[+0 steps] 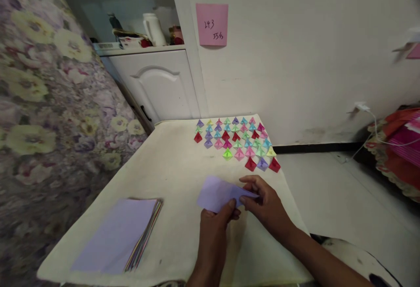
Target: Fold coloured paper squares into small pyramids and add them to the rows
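Both my hands hold a folded lilac paper sheet [218, 193] just above the cream table [177, 169]. My left hand [215, 225] pinches its near edge with thumb and fingers closed. My right hand [264, 204] grips the paper's right end, fingers curled over it. A stack of coloured paper [120, 234] with a lilac sheet on top lies at the table's near left. Several small folded paper shapes [236, 142] in red, pink, green, blue and purple sit in rows at the far right of the table.
A flowered fabric surface [42, 116] rises along the left. A white cabinet [157, 83] stands behind, with a jug and small items on top. A pink note [211, 23] hangs on the wall. A white cable and red cloth [398, 147] are at right.
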A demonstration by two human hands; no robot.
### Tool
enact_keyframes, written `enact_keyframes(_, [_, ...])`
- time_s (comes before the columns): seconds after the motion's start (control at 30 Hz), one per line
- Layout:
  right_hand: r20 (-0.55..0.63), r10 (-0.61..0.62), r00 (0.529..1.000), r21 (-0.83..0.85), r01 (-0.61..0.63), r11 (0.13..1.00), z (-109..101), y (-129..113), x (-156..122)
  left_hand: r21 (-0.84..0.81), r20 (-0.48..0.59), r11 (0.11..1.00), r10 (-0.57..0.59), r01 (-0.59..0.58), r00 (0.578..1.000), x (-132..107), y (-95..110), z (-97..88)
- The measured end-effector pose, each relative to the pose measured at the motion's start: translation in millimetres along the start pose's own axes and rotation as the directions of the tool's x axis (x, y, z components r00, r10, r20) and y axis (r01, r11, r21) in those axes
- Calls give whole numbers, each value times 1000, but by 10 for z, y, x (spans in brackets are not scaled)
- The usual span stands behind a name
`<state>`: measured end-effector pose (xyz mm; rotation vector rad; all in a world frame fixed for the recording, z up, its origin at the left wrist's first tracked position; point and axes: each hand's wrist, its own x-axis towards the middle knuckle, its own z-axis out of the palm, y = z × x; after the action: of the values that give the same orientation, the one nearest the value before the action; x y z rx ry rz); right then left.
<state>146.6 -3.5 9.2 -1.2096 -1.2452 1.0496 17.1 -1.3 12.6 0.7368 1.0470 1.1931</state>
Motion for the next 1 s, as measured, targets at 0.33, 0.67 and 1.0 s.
enact_keyframes(0.33, [-1,17,1000,122,-16,992,-68,8,37,13,14,1000,19,-20,1000,73,-48,-110])
enact_keyframes(0.67, [-15,20,1000,60,-19,998,-260,-31,106,27,-10,999,44,-43,999,117,-70,-156])
enact_keyframes(1.0, [206,117,971,25,-124,992,-274,-21,156,134,4,991,-3,3,1000,52,-85,-31])
